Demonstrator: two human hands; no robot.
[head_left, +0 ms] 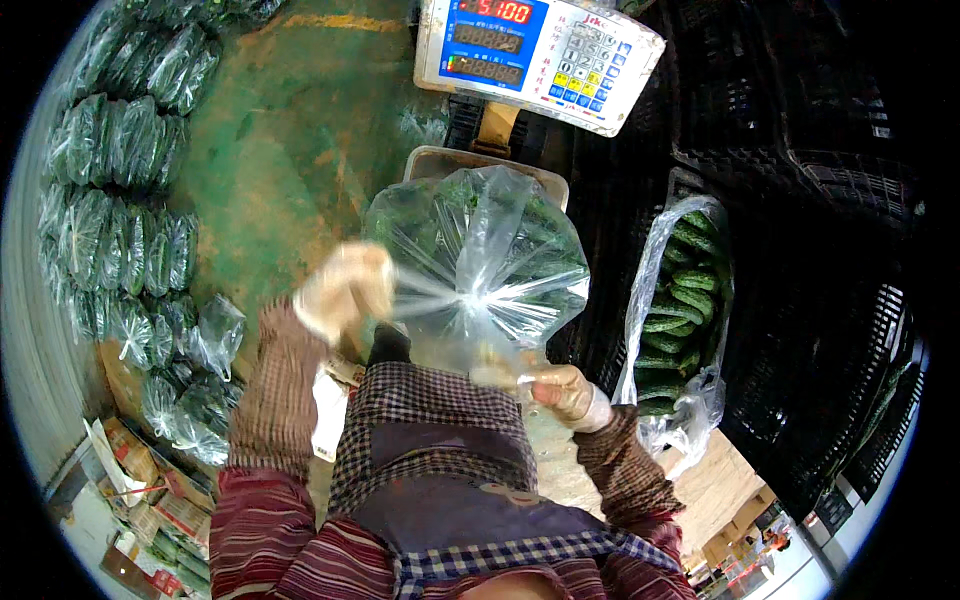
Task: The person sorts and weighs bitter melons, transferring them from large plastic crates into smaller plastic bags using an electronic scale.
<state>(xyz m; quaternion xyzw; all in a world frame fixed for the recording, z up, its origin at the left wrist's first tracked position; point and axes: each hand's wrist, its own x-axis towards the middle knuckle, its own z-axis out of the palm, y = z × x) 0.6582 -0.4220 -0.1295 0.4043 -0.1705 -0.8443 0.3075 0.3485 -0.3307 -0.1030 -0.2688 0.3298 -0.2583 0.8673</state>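
A clear plastic bag (485, 235) of green produce, probably cucumbers, rests on a scale pan (425, 163) in front of me. Its film is gathered to one point, with creases fanning out. My left hand (345, 290), in a pale glove and blurred by motion, is closed at the bag's left side, where stretched film runs to it. Close to my apron, my gloved right hand (565, 393) pinches a whitish bit of the bag's film, with bare fingertips showing. The film between the hands is smeared.
A scale display (540, 60) with a keypad stands beyond the pan. At right, cucumbers (685, 310) fill a plastic-lined crate, beside stacked black crates (780, 270). Bagged cucumbers (120, 240) are lined up along the left wall. Cardboard boxes (130, 460) lie at lower left.
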